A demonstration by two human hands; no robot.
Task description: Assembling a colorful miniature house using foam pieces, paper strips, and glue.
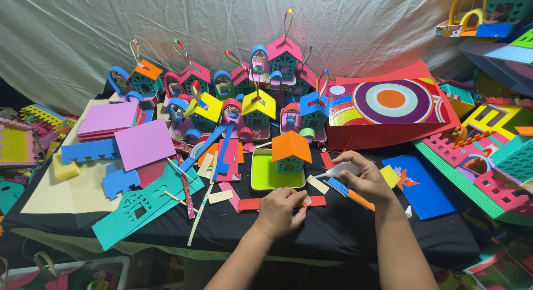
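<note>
Black-draped surface [333, 234] crammed with foam houses, and low centre the left hand [280, 212] pinches a small foam piece [306, 200] steady while the right hand [363, 176] grips a white glue bottle [340, 169], nozzle aimed left.

flat red box [388, 132] toward the table's far right edge, rectangular lid printed with purple, white, green and orange concentric rings, glittery multicoloured stripes at its left end, no labels, signs or screens
</note>
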